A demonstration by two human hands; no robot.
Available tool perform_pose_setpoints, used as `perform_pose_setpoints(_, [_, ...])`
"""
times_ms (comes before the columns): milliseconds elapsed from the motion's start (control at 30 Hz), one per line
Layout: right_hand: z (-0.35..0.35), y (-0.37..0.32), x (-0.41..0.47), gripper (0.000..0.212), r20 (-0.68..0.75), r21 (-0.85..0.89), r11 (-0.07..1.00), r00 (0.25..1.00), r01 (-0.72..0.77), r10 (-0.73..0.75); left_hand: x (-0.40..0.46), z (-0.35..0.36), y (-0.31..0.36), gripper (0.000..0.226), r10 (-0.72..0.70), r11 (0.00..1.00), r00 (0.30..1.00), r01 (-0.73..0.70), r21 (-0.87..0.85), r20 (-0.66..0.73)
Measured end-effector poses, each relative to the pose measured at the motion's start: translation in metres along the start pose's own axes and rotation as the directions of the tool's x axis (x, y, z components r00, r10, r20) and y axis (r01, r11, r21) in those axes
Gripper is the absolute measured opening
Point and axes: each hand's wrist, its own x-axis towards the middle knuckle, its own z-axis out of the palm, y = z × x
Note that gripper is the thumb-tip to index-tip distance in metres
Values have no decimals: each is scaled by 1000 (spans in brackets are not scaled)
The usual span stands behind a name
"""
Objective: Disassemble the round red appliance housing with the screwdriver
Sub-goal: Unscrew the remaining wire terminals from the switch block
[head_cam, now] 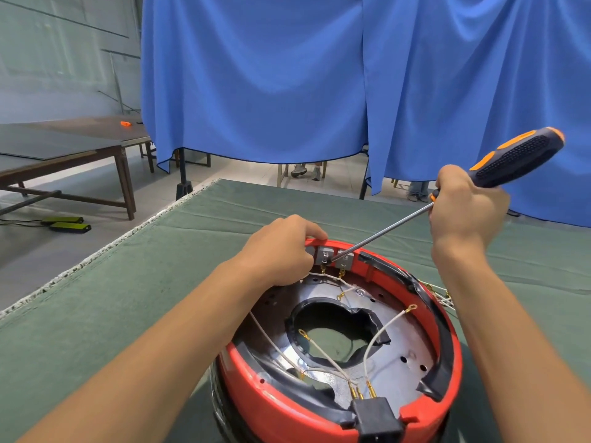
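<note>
Red housing [319,407] already opened, loose wires [377,337] exposed; left hand [281,247] grips its rim while right hand [463,199] grasps the screwdriver [511,158], tip at a still-mounted terminal block [326,255]

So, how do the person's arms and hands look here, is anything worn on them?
Both forearms are bare as far as the picture shows, with no sleeves visible. The left hand and the right hand wear no gloves, and no rings, watch or bracelet are visible.
</note>
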Motion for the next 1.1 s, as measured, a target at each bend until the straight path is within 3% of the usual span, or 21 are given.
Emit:
perform_pose_setpoints(367, [-8,-6,-4,21,9,-27,1000,1000,9,-8,0,1,0,54,30,1000,999,-30,2,13])
perform_pose_setpoints(1100, [-8,-24,-13,42,106,-6,985,980,171,-169,7,5,-4,45,60,998,998,-60,-13,25])
